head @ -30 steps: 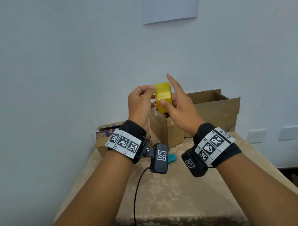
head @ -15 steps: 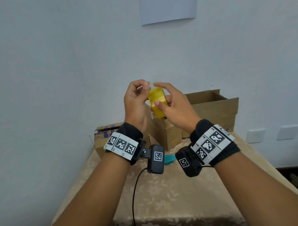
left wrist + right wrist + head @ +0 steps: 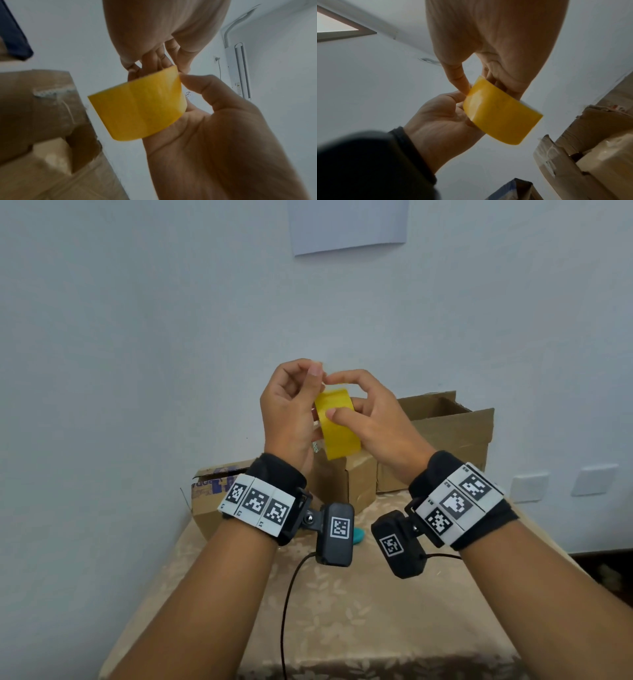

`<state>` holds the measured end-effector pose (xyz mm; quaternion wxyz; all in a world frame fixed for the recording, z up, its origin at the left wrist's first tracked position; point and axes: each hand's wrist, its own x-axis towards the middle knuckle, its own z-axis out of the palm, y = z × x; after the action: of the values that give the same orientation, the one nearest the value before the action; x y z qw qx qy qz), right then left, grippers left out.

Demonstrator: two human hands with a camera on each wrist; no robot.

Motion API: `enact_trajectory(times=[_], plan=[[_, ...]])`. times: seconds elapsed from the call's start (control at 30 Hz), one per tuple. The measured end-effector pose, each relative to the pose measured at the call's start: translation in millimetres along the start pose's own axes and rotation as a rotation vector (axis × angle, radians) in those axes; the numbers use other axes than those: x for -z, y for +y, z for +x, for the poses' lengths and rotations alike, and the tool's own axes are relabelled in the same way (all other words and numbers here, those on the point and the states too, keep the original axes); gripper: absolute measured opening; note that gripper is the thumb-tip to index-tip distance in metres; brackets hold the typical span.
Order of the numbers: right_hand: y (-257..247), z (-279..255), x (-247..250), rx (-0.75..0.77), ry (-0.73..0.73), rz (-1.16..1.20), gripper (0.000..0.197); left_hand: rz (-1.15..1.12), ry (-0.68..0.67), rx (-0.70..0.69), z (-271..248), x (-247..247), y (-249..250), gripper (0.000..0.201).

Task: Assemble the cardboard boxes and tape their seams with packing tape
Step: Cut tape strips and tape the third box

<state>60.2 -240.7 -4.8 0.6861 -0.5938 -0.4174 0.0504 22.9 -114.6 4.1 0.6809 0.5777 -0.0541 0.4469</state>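
A yellow packing tape roll (image 3: 337,428) is held up in front of the wall, above the boxes. My right hand (image 3: 334,396) grips it, thumb on its outer face, index finger curled over the top and the other fingers behind. My left hand (image 3: 310,375) pinches at the roll's top edge with curled fingers. The left wrist view shows the roll (image 3: 139,108) resting in the right palm (image 3: 214,121). In the right wrist view the left hand's fingertips (image 3: 458,97) touch the roll (image 3: 501,116) at its upper corner. A small cardboard box (image 3: 358,484) stands below the hands.
A large open box (image 3: 448,433) stands at the back right and a box with blue print (image 3: 212,491) at the left, against the wall. A teal object (image 3: 360,537) lies on the beige patterned tablecloth (image 3: 359,611). A black cable (image 3: 286,604) hangs from the left wrist camera.
My right index finger, straight a second ago, has curled over the roll's top. The roll has tilted, and my left fingertips have come to its upper edge.
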Motion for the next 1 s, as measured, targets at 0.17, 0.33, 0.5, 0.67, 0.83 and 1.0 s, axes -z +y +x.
enact_trajectory(times=[0.17, 0.33, 0.5, 0.67, 0.83, 1.0], plan=[[-1, -6, 10, -0.032, 0.052, -0.020, 0.042, -0.048, -0.026, 0.117, -8, -23, -10, 0.002], [7, -14, 31, -0.145, 0.090, 0.052, 0.039, 0.045, -0.036, 0.186, -11, -36, -24, 0.004], [21, -16, 44, -0.196, 0.080, 0.071, 0.038, 0.088, -0.031, 0.182, -12, -46, -33, 0.009], [32, -17, 49, -0.228, 0.081, 0.088, 0.038, 0.167, -0.049, 0.133, -12, -52, -42, 0.009], [39, -14, 54, -0.280, 0.040, 0.104, 0.027, 0.146, -0.105, 0.039, -10, -48, -43, 0.011], [37, -13, 50, -0.241, 0.023, -0.014, 0.023, 0.039, -0.073, 0.046, -5, -40, -39, 0.009]])
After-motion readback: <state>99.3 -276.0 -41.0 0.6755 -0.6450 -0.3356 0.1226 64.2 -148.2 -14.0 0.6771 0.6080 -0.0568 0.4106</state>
